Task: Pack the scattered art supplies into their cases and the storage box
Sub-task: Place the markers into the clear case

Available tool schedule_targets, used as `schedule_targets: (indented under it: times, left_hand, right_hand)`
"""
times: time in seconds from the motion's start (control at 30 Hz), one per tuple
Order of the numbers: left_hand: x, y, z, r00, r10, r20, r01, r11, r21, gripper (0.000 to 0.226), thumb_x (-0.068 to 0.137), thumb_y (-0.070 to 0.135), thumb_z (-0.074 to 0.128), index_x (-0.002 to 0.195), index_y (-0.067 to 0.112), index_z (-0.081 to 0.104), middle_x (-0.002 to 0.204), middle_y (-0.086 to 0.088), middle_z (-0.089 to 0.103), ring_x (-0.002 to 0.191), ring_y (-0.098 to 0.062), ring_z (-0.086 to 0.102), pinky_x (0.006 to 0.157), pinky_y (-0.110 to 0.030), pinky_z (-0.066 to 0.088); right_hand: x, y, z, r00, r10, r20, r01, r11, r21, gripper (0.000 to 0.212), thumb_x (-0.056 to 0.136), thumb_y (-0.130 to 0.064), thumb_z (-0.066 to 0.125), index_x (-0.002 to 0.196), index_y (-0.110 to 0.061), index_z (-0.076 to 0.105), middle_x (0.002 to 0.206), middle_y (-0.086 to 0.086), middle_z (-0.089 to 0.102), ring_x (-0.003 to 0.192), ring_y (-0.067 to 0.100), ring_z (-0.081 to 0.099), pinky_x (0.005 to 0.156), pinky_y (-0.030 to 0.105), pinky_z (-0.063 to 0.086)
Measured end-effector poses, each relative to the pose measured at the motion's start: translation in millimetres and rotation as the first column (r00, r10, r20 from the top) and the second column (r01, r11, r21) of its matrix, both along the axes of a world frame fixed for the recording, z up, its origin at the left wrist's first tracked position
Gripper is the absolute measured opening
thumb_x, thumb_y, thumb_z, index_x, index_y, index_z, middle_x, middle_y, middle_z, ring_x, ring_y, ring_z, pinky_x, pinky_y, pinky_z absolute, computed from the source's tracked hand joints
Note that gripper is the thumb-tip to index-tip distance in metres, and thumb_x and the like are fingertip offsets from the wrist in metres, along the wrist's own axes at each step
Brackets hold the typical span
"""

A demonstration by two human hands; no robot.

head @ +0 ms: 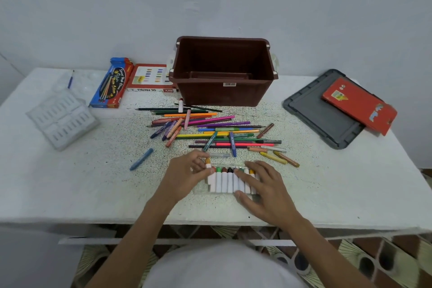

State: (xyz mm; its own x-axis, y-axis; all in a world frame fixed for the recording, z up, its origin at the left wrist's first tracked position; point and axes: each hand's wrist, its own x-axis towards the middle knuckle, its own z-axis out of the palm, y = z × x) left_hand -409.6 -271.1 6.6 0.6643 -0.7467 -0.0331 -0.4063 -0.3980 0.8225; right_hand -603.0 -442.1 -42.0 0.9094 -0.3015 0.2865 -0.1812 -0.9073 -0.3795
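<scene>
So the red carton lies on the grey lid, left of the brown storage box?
No. In the head view the red carton lies on the grey lid, but right of the brown storage box, not left.

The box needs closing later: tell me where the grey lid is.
In the head view the lid lies flat on the right side of the table, right of the brown box, with a red case overlapping its far corner.
</scene>
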Motion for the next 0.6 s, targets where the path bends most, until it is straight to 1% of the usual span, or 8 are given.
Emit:
schedule_targets:
  times: [0.13,0.2,0.33,0.4,0.47,0.5,0.57,0.6]
  left_hand:
    - [-4.3,5.4,-1.9,0.995,-0.012,0.096,0.011,1.000,0.008,0.039,0.078,0.032,0.080,0.115,0.026,0.068,0.088,0.016,0.066,0.084,0.007,0.058,0.074,0.001,0.037]
    - [-4.3,8.4,-3.7,0.991,-0.026,0.133,0.025,1.000,0.012,0.042,0.078,0.033,0.079,0.117,0.025,0.068,0.090,0.016,0.065,0.087,0.011,0.053,0.076,-0.001,0.035]
    - [-0.4,13.6,-10.8,0.974,-0.045,0.222,0.043,0.999,0.015,0.045,0.076,0.036,0.080,0.118,0.023,0.069,0.090,0.017,0.066,0.087,0.014,0.050,0.079,-0.003,0.029]
    - [-0.1,13.7,-12.9,0.972,-0.036,0.233,0.039,0.999,-0.006,0.045,0.076,0.035,0.080,0.117,0.023,0.070,0.090,0.019,0.065,0.088,0.009,0.052,0.082,-0.010,0.035]
    - [-2.6,12.8,-14.1,0.967,-0.032,0.254,0.038,0.999,-0.018,0.045,0.075,0.040,0.079,0.116,0.024,0.071,0.091,0.019,0.065,0.088,-0.003,0.056,0.086,-0.026,0.043]
    - [-4.0,12.8,-15.6,0.963,-0.038,0.267,0.043,0.999,-0.015,0.047,0.075,0.047,0.076,0.116,0.025,0.071,0.092,0.017,0.065,0.090,-0.008,0.055,0.088,-0.034,0.044]
    - [-6.0,14.0,-22.0,0.959,-0.041,0.280,0.048,0.999,-0.017,0.053,0.076,0.060,0.062,0.117,0.028,0.070,0.096,0.014,0.061,0.094,-0.009,0.053,0.088,-0.040,0.042]
    - [-6.4,14.9,-26.7,0.961,-0.031,0.276,0.040,0.999,-0.027,0.053,0.076,0.062,0.059,0.118,0.031,0.070,0.097,0.013,0.057,0.095,-0.008,0.050,0.089,-0.041,0.042]
  right_hand:
    - [-0.5,0.1,-0.6,1.000,-0.001,-0.009,0.001,1.000,-0.005,0.052,0.093,-0.059,0.053,0.137,-0.031,0.056,0.142,0.000,0.051,0.133,0.027,0.040,0.102,0.048,0.041]
    - [-0.5,0.1,-0.1,1.000,-0.001,-0.009,0.001,1.000,-0.002,0.052,0.094,-0.059,0.052,0.137,-0.030,0.056,0.142,0.000,0.051,0.133,0.027,0.040,0.102,0.049,0.041]
    - [-0.9,0.3,1.5,1.000,-0.005,-0.011,0.005,1.000,0.008,0.053,0.094,-0.061,0.048,0.137,-0.030,0.056,0.141,0.000,0.052,0.133,0.027,0.041,0.103,0.049,0.041]
    - [-1.1,0.4,1.5,1.000,-0.001,-0.019,0.001,1.000,0.009,0.054,0.094,-0.061,0.047,0.137,-0.031,0.056,0.142,0.000,0.051,0.133,0.026,0.040,0.103,0.049,0.041]
    - [-1.1,0.3,1.3,1.000,0.000,-0.020,0.000,1.000,0.012,0.054,0.094,-0.061,0.047,0.138,-0.031,0.056,0.142,0.000,0.051,0.133,0.026,0.040,0.103,0.049,0.041]
    - [-1.2,0.2,1.2,1.000,0.000,-0.021,0.000,1.000,0.010,0.054,0.094,-0.062,0.047,0.138,-0.031,0.056,0.142,0.000,0.051,0.133,0.026,0.040,0.103,0.049,0.041]
    - [-1.5,0.3,1.1,1.000,0.001,-0.019,-0.001,1.000,0.009,0.054,0.095,-0.061,0.047,0.138,-0.031,0.055,0.142,0.000,0.051,0.134,0.026,0.040,0.103,0.049,0.041]
    - [-1.7,0.4,1.1,1.000,0.002,-0.017,-0.002,1.000,0.010,0.053,0.095,-0.061,0.048,0.138,-0.031,0.055,0.143,0.000,0.050,0.134,0.026,0.040,0.103,0.049,0.040]
